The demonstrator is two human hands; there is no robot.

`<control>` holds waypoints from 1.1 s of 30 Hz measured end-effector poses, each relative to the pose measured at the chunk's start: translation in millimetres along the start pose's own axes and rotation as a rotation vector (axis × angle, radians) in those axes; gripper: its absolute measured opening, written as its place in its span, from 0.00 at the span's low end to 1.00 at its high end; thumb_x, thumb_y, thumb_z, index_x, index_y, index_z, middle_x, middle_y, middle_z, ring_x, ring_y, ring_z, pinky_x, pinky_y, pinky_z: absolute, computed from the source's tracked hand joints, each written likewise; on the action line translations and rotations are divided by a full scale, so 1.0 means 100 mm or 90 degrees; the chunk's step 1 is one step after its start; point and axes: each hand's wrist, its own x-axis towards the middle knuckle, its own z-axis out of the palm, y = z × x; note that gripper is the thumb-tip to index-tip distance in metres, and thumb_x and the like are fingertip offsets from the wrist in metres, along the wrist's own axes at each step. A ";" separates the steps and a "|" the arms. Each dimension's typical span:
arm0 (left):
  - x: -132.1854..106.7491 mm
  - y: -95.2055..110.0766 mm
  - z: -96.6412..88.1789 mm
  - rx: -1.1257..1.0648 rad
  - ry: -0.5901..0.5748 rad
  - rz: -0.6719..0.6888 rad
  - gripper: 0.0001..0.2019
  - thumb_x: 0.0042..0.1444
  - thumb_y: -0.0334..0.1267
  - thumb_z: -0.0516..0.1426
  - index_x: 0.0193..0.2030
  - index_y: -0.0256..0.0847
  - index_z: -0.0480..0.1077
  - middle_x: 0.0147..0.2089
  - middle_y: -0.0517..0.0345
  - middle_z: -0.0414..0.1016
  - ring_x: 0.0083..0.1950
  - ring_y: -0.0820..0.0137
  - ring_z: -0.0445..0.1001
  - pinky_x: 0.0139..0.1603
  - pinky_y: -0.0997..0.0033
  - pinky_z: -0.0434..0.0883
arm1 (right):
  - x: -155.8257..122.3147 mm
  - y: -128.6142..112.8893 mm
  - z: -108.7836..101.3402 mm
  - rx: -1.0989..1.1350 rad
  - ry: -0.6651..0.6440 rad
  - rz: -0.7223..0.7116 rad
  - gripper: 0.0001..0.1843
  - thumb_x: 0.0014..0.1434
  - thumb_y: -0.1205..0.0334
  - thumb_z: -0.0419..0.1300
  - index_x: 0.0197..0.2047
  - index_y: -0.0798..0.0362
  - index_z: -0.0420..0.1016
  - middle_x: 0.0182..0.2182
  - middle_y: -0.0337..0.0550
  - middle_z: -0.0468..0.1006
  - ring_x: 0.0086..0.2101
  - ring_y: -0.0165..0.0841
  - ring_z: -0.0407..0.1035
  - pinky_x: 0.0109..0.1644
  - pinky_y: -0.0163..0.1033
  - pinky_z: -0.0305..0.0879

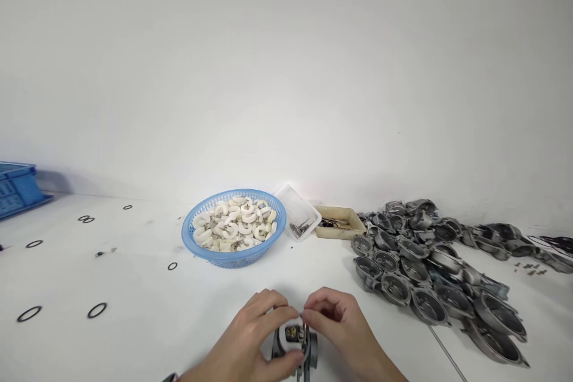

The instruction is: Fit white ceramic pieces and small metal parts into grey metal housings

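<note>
Sitting between both hands on the tabletop [147,334], the grey metal housing [310,351] is equally near each: the left hand [250,343] grips its left side, and the right hand [344,328] pinches its top edge.

Seven loose black rubber O-rings [96,310]; one round blue plastic basket [233,258]; one clear plastic tray [290,198]; one shallow beige tray [340,234]; one blue plastic crate [18,188] (partly out of view); a heap of grey cast-metal housings [430,274] too many to count; one small grey metal housing [310,351] between left hand [250,334] and right hand [340,325].
</note>
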 end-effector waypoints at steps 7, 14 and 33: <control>0.01 0.00 0.02 0.002 -0.003 -0.010 0.19 0.51 0.25 0.65 0.50 0.46 0.76 0.45 0.55 0.74 0.45 0.64 0.76 0.45 0.68 0.74 | 0.01 -0.02 -0.04 -0.030 -0.018 -0.011 0.15 0.53 0.50 0.72 0.32 0.54 0.81 0.24 0.36 0.70 0.28 0.31 0.61 0.34 0.36 0.57; 0.02 -0.05 0.04 0.047 0.040 0.056 0.17 0.53 0.29 0.66 0.50 0.45 0.76 0.43 0.54 0.75 0.42 0.65 0.77 0.40 0.70 0.75 | 0.03 -0.05 -0.10 -0.097 -0.046 -0.040 0.09 0.54 0.55 0.69 0.30 0.52 0.83 0.28 0.39 0.74 0.30 0.32 0.61 0.36 0.37 0.57; 0.01 -0.08 0.00 0.091 0.056 0.104 0.14 0.61 0.38 0.66 0.53 0.46 0.75 0.43 0.54 0.76 0.39 0.65 0.77 0.39 0.70 0.76 | -0.01 -0.11 -0.16 -0.113 -0.086 -0.061 0.09 0.58 0.61 0.63 0.36 0.50 0.86 0.35 0.42 0.76 0.33 0.33 0.66 0.37 0.37 0.60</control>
